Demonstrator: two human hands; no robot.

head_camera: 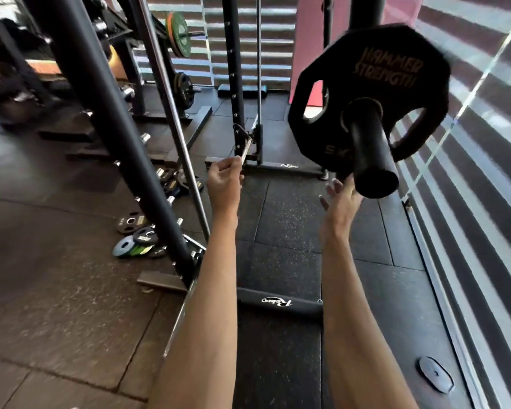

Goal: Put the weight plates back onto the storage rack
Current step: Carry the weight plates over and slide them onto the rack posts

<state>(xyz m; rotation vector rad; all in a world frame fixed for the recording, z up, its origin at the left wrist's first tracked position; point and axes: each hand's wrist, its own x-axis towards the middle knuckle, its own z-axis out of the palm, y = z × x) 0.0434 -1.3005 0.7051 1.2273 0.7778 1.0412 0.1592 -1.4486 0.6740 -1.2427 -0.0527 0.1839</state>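
A black Hammer Strength weight plate point(375, 75) hangs on a thick black storage peg point(372, 152) at the upper right. My right hand point(341, 199) is open just below the peg's end, fingers spread, holding nothing. My left hand point(224, 184) is stretched forward at centre, fingers loosely curled with nothing in them, near a metal bracket point(244, 146) of the rack. Several small plates point(139, 234) lie on the floor at the foot of a slanted black rack post point(112, 134). One grey plate point(435, 374) lies on the floor at the lower right.
A green and orange plate point(179, 33) sits on a bar at the back. Another black plate point(183, 90) hangs on a rear rack. A black floor bar marked Relax point(278, 304) crosses under my arms. A striped window wall runs along the right.
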